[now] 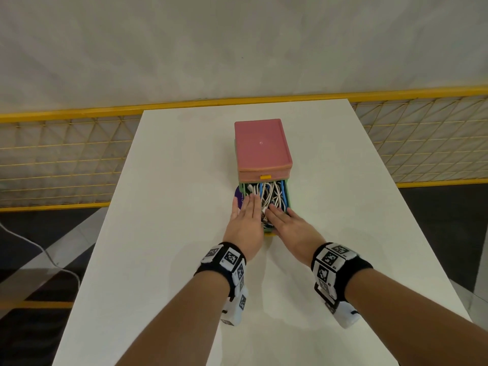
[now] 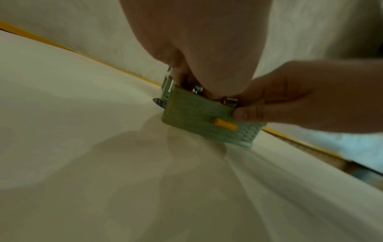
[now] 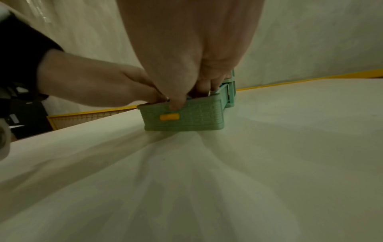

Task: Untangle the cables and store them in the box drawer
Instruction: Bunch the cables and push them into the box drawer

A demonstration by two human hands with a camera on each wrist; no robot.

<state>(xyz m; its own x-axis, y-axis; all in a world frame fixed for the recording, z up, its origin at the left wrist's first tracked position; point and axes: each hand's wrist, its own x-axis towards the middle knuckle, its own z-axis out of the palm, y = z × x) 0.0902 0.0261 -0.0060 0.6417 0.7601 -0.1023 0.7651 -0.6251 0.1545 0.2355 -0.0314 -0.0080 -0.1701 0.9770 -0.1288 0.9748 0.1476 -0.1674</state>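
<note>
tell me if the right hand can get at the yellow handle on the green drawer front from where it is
Probably yes. The right hand rests on the cables at the open drawer, just above its front, and the yellow handle shows bare in the right wrist view with nothing covering it.

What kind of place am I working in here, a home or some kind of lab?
Probably a lab or data-collection station, not a home: a bare white table against a plain white wall, fenced by a yellow wire-mesh barrier, with marker-covered tracking bands on both wrists.
</note>
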